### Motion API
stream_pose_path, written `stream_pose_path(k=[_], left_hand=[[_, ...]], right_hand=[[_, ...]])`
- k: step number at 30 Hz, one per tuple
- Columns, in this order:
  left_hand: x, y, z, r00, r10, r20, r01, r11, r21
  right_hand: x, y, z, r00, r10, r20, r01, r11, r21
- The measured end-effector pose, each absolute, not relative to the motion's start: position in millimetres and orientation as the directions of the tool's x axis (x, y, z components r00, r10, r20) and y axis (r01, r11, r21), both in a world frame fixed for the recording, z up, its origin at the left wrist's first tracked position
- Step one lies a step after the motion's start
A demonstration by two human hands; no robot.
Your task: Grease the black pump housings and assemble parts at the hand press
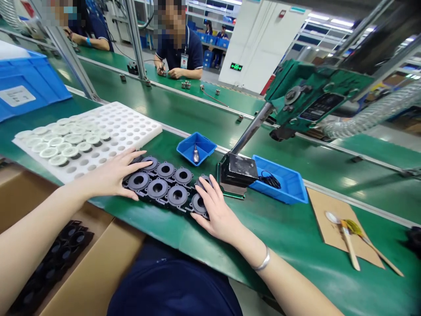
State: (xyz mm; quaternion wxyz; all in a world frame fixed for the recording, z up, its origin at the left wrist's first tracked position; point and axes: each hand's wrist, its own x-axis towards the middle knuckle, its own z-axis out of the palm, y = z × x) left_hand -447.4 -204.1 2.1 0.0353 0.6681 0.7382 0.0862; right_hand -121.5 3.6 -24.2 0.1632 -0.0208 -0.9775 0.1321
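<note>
Black ring parts point(163, 194) are being spanned on the green surface point(279, 221), beside the white tray point(140, 127): left end being touched by left hand point(113, 175), fingers spread; right end being partly covered by right hand point(215, 210), fingers loosely parted. Actual grip: can't tell.

Through the head camera, I have both bare hands at the black ring block point(165, 193). My left hand point(112, 175) spreads its fingers over the left end, thumb apart; my right hand point(215, 210) bends its fingers over the right end. Both forearms slant in from its near side.
</note>
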Motion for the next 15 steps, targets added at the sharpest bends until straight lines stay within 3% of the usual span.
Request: stream_pose_path(k=[7, 15], left_hand=[[-433.8, -202.1, 5.2, -0.094, 0.993, 0.072, 0.991, 0.086, 0.106], [-379.7, -196.1, -15.2, -0.092, 0.987, 0.135, 0.995, 0.087, 0.044]], right_hand=[[-124.4, -4.2, -20.4, -0.957, 0.067, 0.283, -0.022, 0.953, -0.301], [-60.3, 3.3, -14.6, -0.969, 0.100, 0.226, 0.026, 0.950, -0.313]])
